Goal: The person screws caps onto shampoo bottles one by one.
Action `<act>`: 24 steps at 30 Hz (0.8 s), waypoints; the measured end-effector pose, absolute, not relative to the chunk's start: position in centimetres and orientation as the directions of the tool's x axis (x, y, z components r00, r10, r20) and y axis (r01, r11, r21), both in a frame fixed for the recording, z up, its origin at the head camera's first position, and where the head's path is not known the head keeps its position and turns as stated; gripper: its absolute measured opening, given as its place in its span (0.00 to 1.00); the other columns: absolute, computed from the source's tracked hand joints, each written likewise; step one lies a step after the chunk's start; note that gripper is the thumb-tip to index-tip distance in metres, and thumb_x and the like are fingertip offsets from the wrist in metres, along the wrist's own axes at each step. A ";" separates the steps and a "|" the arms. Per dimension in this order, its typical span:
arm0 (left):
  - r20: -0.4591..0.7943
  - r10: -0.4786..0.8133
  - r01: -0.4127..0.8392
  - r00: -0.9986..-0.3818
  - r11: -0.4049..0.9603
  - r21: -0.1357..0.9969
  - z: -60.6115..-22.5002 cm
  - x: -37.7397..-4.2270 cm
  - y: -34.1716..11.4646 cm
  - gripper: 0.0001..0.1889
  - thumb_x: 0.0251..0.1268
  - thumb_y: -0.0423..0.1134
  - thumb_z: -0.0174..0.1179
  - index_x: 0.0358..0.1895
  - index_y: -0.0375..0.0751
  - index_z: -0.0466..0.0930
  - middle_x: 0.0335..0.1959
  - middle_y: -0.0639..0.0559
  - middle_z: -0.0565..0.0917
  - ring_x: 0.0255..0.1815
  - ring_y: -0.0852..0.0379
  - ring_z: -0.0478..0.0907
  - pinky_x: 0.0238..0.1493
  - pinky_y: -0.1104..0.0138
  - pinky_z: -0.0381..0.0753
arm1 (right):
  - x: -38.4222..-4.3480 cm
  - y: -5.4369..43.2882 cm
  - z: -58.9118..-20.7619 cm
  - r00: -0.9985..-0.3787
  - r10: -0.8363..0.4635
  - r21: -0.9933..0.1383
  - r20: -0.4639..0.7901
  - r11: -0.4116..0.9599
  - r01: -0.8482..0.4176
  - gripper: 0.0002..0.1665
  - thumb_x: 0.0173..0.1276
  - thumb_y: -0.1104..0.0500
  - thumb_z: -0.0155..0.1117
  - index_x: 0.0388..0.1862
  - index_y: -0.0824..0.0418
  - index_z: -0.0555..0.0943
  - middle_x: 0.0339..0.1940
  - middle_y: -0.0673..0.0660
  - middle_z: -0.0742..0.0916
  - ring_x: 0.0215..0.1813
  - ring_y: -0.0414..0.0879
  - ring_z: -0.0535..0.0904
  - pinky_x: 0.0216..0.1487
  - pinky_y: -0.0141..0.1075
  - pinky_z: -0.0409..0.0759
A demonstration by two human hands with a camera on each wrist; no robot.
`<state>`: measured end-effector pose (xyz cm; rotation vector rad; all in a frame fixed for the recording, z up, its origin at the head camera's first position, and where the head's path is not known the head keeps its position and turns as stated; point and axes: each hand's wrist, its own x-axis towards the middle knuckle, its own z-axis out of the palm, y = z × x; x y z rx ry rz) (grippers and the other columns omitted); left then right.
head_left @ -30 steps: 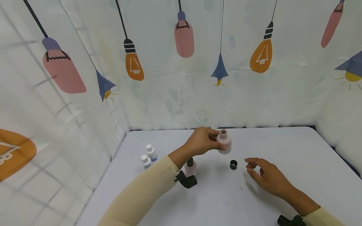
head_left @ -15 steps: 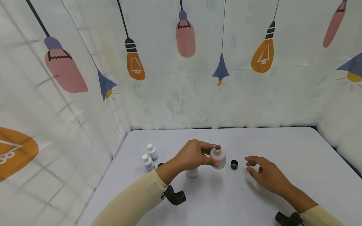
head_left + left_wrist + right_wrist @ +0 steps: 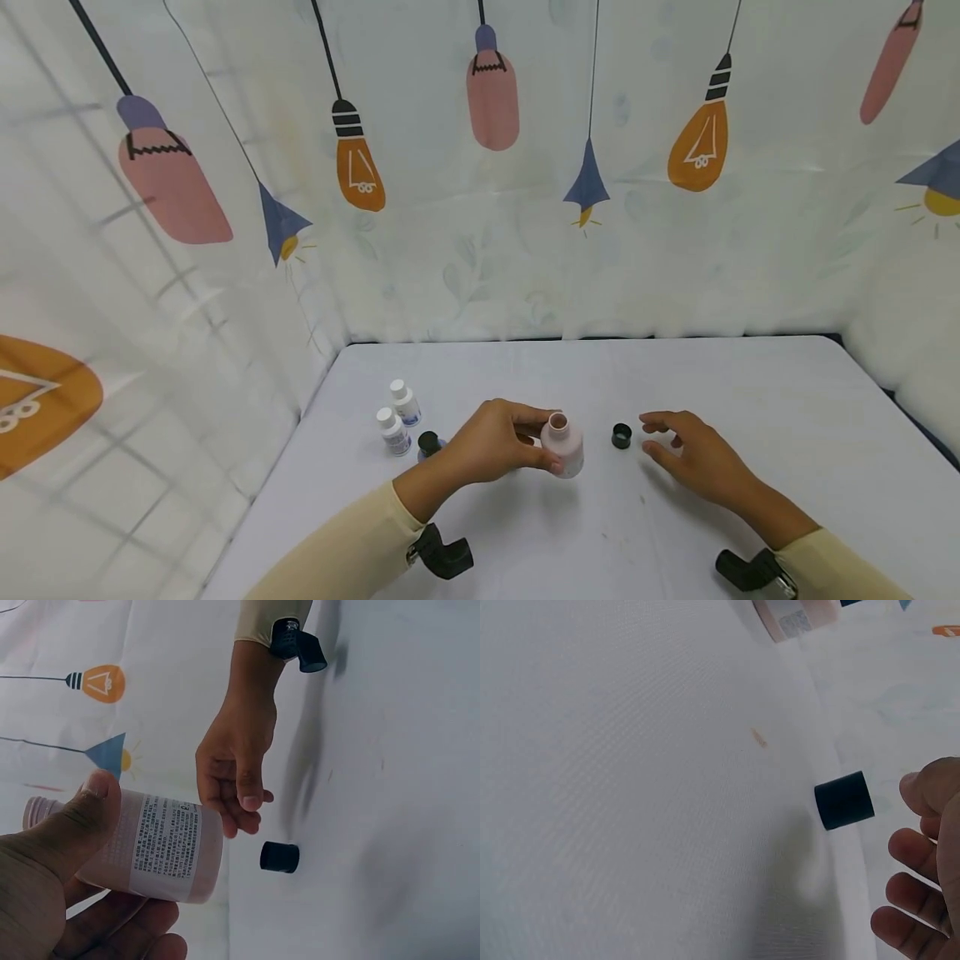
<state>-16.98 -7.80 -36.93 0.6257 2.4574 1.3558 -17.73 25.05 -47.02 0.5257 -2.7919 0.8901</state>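
Observation:
My left hand (image 3: 491,443) grips a pale pink bottle (image 3: 566,452) around its body, thumb in front. The bottle is uncapped, its mouth showing in the head view, and a printed label (image 3: 166,836) faces the left wrist camera. A black screw cap (image 3: 621,435) lies on the table between the bottle and my right hand (image 3: 701,462). That hand hovers just right of the cap, fingers loosely bent and holding nothing. In the right wrist view the cap (image 3: 844,800) sits beside the fingertips (image 3: 910,849), apart from them.
Two small white-capped bottles (image 3: 393,430) (image 3: 405,403) stand at the table's left. A dark-capped bottle (image 3: 429,443) is partly hidden behind my left wrist. Part of a pink labelled bottle (image 3: 799,619) shows in the right wrist view. A printed curtain (image 3: 480,275) backs the white table (image 3: 750,383).
My left hand has brought the pink bottle down and to the left, toward me, covering the bottle behind it. My right hand has shifted slightly left toward the cap.

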 end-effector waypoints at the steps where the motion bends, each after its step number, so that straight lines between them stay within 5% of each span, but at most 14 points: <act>1: -0.025 0.491 0.238 -0.871 0.466 0.852 -37.1 -16.8 -7.9 0.33 0.46 0.44 0.83 0.60 0.47 0.86 0.45 0.60 0.89 0.45 0.64 0.86 0.44 0.67 0.83 | -17.8 25.0 -47.0 -0.927 -0.280 -0.533 0.251 0.759 -0.374 0.26 0.69 0.56 0.73 0.64 0.59 0.80 0.52 0.52 0.87 0.45 0.48 0.81 0.43 0.45 0.80; 24: -0.075 0.494 0.202 -0.866 0.483 0.852 -41.5 -13.9 -9.1 0.34 0.45 0.43 0.84 0.61 0.46 0.86 0.48 0.63 0.88 0.43 0.68 0.84 0.44 0.72 0.82 | -18.6 24.0 -47.7 -0.926 -0.294 -0.542 0.236 0.751 -0.377 0.26 0.70 0.55 0.73 0.64 0.60 0.80 0.53 0.54 0.87 0.48 0.49 0.82 0.48 0.47 0.81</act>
